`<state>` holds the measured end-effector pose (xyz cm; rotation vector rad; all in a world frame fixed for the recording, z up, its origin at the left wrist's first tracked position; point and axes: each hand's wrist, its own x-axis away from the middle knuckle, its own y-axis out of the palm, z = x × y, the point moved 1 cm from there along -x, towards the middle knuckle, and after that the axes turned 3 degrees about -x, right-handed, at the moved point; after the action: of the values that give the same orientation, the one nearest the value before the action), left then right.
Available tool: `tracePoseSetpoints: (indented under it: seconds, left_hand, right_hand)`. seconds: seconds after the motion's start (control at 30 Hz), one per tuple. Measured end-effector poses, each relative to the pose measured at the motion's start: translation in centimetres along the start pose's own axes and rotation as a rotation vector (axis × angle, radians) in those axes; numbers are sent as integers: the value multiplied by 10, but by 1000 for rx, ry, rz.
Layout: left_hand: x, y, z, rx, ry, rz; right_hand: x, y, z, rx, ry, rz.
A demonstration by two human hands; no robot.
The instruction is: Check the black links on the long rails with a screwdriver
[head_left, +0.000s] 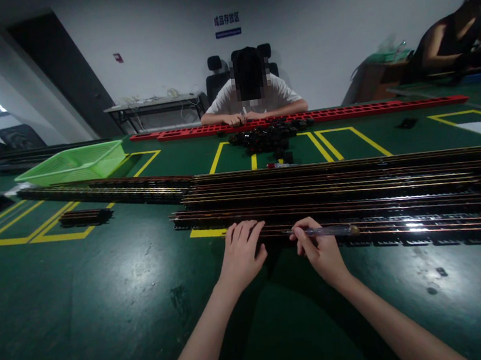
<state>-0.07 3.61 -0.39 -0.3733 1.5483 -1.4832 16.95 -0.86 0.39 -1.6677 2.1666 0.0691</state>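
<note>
My right hand (321,252) is closed around a slim screwdriver with a clear handle (333,231), gripped like a pen. Its thin tip points left, close to the nearest long dark strip (428,229), which carries copper-coloured rods. Over the left end of that strip lies my left hand (244,256), palm down with the fingers stretched out and touching it. The fingers partly hide the strip's end. Just beyond both hands, more strips of the same look (333,182) lie side by side in a wide bundle.
A green plastic basket (74,163) stands at the back left, near a short dark piece with rods (86,217). Small black parts (265,136) are heaped in front of a long red rack (347,111), where a co-worker sits. Another person is at the far right.
</note>
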Motion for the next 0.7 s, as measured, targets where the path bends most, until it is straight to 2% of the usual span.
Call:
tracePoseSetpoints:
  seconds: [0.7]
  left_hand:
    - [-1,0,-1,-1,20,24]
  right_hand:
    - [-2,-2,5,27,-13,-31]
